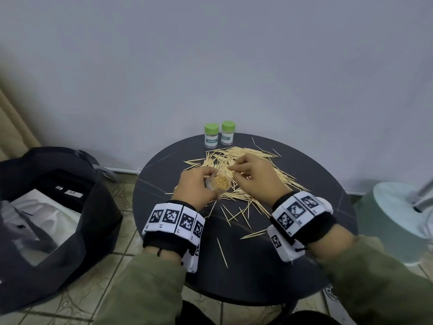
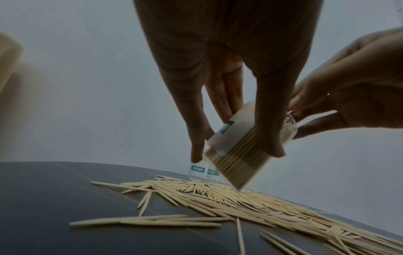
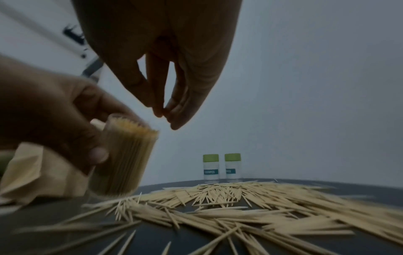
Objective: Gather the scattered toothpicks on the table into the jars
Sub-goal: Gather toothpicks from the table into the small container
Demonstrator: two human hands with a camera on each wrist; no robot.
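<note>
My left hand point(image 1: 201, 181) grips an open clear jar point(image 1: 220, 181), tilted and packed with toothpicks, just above the pile; the jar point(image 2: 240, 155) shows between thumb and fingers. My right hand point(image 1: 234, 168) hovers beside the jar's mouth point(image 3: 130, 126) with its fingertips point(image 3: 163, 113) pinched together, and no toothpick shows between them. Scattered toothpicks point(image 1: 225, 153) lie in a wide heap on the round black table point(image 1: 316, 165). Two capped jars point(image 1: 211, 135) point(image 1: 228, 133) with green lids stand upright at the far edge.
Loose toothpicks point(image 1: 222, 252) lie toward the near edge of the table. An open black bag point(image 1: 46, 207) sits on the tiled floor at the left. A pale green round object point(image 1: 393, 221) stands at the right. A grey wall rises behind the table.
</note>
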